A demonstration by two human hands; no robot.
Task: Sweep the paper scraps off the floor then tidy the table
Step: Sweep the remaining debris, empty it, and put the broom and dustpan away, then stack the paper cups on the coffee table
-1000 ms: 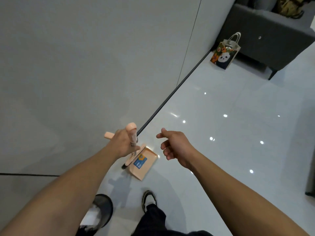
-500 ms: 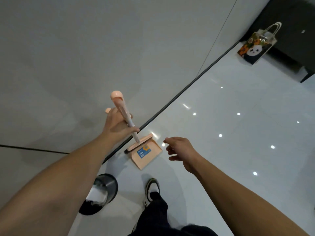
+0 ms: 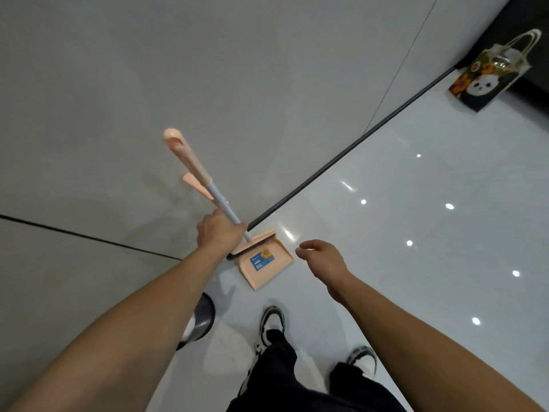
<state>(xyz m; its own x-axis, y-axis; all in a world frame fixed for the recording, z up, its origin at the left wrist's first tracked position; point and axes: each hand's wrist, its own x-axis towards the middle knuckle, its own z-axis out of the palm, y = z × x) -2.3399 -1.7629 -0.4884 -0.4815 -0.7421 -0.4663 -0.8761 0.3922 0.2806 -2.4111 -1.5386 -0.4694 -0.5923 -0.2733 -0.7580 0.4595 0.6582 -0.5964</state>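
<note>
The left hand [image 3: 219, 233] covers the stretch of broom handle [image 3: 205, 185] it grips, and its fingertips are out of sight behind the shaft. The left forearm hides most of the grey bin [image 3: 202, 319]. The dustpan [image 3: 264, 269] label is too small to read. The right shoe [image 3: 364, 359] is blurred. The dark furniture [image 3: 531, 63] is cropped by the right edge

Left hand [image 3: 219, 233] clenched, right hand [image 3: 322, 261] slack
</note>
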